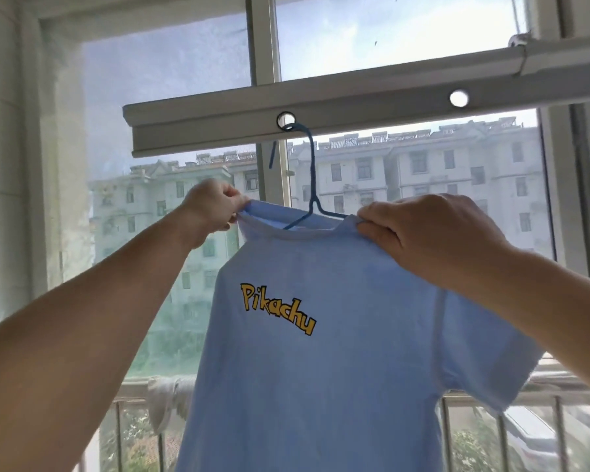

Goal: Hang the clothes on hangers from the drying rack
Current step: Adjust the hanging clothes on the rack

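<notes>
Your left hand (215,206) and right hand (423,233) each pinch the collar of the soft light-blue cotton T-shirt (321,335) (yellow "Pikachu" print), which hangs on a thin blue wire hanger (312,185) hooked through a round hole in the pale metal drying-rack bar (355,107).

Upper frame, a smooth pale metal rack bar (321,107); below it, a thin blue coated wire hanger (312,172) in a soft matt blue cloth shirt (321,369) with yellow print.
</notes>
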Demonstrator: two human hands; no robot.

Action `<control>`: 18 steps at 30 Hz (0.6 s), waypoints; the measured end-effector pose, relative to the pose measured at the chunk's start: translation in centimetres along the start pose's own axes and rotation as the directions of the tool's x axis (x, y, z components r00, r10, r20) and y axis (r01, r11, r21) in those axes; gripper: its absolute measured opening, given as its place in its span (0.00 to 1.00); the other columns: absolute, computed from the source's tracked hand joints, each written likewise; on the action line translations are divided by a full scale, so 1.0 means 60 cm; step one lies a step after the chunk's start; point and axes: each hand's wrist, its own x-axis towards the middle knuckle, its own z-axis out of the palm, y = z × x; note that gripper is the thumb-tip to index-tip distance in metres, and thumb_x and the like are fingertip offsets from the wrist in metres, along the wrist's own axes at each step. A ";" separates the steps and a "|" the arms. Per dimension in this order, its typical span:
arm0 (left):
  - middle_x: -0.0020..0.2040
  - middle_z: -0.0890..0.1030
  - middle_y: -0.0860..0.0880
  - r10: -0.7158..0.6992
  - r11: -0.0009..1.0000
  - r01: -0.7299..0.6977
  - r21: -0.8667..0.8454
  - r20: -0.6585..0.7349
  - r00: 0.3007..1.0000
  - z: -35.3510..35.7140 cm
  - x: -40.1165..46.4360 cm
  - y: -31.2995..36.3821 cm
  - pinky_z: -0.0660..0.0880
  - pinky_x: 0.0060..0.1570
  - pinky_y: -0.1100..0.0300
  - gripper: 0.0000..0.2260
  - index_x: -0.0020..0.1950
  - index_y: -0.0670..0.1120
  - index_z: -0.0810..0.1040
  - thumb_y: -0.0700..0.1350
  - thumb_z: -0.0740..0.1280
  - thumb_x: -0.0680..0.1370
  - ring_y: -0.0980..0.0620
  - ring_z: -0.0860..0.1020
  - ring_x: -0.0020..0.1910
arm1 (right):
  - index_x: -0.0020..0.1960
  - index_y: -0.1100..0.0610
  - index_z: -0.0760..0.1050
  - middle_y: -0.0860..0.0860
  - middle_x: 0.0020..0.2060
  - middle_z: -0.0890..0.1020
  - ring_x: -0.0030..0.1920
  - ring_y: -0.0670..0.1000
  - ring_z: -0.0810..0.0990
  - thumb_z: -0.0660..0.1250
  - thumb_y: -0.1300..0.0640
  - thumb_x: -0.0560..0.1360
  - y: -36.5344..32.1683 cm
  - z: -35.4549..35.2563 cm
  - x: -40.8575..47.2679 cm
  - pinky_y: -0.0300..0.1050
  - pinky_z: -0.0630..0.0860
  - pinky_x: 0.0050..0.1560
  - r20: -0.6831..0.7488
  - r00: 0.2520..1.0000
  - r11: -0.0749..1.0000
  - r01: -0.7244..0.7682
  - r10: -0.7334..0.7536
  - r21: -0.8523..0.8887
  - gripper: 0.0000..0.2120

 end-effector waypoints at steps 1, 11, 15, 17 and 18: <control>0.39 0.76 0.44 0.067 0.996 -0.062 0.058 -0.098 0.993 -0.003 0.000 -0.002 0.72 0.37 0.57 0.06 0.41 0.42 0.73 0.43 0.64 0.77 0.49 0.73 0.37 | 0.55 0.46 0.74 0.48 0.49 0.82 0.49 0.57 0.79 0.47 0.42 0.77 -0.001 0.007 0.003 0.45 0.64 0.41 0.020 1.000 1.000 -0.016 0.016 -0.012 0.19; 0.33 0.68 0.52 0.273 0.942 -0.233 0.242 -0.150 0.950 0.005 -0.032 -0.041 0.63 0.31 0.61 0.07 0.42 0.44 0.66 0.42 0.58 0.79 0.56 0.66 0.31 | 0.54 0.47 0.75 0.49 0.49 0.80 0.48 0.58 0.79 0.51 0.46 0.79 -0.003 0.074 0.017 0.45 0.62 0.41 0.032 0.975 0.975 -0.221 0.222 -0.019 0.15; 0.32 0.68 0.52 0.315 0.931 -0.286 0.227 -0.099 0.944 0.023 -0.041 -0.055 0.63 0.30 0.64 0.06 0.42 0.44 0.66 0.42 0.59 0.79 0.56 0.67 0.31 | 0.54 0.46 0.75 0.48 0.50 0.81 0.50 0.57 0.78 0.52 0.46 0.79 0.003 0.085 0.021 0.46 0.62 0.42 0.020 0.969 0.967 -0.246 0.245 0.067 0.13; 0.33 0.69 0.52 0.296 0.945 -0.277 0.173 -0.097 0.950 0.032 -0.040 -0.061 0.63 0.30 0.68 0.06 0.42 0.44 0.67 0.42 0.60 0.78 0.58 0.67 0.31 | 0.53 0.46 0.75 0.48 0.50 0.81 0.50 0.57 0.78 0.53 0.47 0.79 0.004 0.086 0.021 0.46 0.63 0.43 0.028 0.974 0.969 -0.226 0.224 0.099 0.13; 0.33 0.69 0.53 0.278 0.956 -0.262 0.134 -0.117 0.953 0.036 -0.038 -0.064 0.65 0.30 0.70 0.05 0.43 0.44 0.68 0.43 0.61 0.78 0.58 0.67 0.32 | 0.53 0.46 0.75 0.48 0.50 0.81 0.50 0.57 0.78 0.53 0.47 0.79 0.006 0.086 0.021 0.46 0.63 0.42 0.023 0.977 0.971 -0.213 0.212 0.105 0.12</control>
